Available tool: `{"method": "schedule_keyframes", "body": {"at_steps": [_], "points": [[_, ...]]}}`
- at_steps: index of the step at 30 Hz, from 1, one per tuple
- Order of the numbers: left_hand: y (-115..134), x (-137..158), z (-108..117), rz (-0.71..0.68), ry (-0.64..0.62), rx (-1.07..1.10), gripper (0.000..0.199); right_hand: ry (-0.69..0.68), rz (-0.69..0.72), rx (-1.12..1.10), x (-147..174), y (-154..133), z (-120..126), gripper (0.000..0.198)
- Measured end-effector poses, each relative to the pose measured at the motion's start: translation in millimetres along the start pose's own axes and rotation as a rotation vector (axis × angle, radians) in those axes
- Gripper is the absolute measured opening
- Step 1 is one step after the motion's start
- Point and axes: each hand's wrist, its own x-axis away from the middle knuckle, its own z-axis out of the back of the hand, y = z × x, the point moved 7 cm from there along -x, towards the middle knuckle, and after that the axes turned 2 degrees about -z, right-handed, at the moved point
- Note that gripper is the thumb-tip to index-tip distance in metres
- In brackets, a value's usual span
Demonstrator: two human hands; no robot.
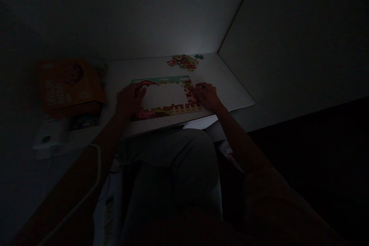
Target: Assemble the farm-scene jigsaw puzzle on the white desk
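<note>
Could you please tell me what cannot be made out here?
All in the head view:
Left edge of the puzzle border: partly hidden by the left hand.
Its right edge: partly hidden by the right hand.
Most pieces in the heap: overlapping, too small.
Lettering on the orange box: too dim to read.

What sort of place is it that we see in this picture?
Probably a dim corner of a home, though the darkness hides much: a pale tabletop set against the wall, with a jigsaw border and a heap of loose puzzle pieces on it.
</note>
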Motion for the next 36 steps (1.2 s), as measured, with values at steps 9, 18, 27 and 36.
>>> {"method": "schedule_keyframes", "body": {"at_steps": [9,18,27,36], "points": [[9,7,1,-0.039,-0.034,-0.054,0.069,-0.052,0.017,0.038,-2,-4,-3,0.062],[-12,34,4,-0.151,-0.122,-0.006,0.071,-0.080,0.052,-0.021,-4,-4,-4,0.065],[-19,69,1,-0.208,-0.198,-0.146,0.090,-0.078,0.049,0.019,-3,-5,-4,0.066],[-11,70,5,-0.183,-0.178,-0.134,0.095,-0.131,0.120,0.021,-1,-16,-7,0.065]]}}
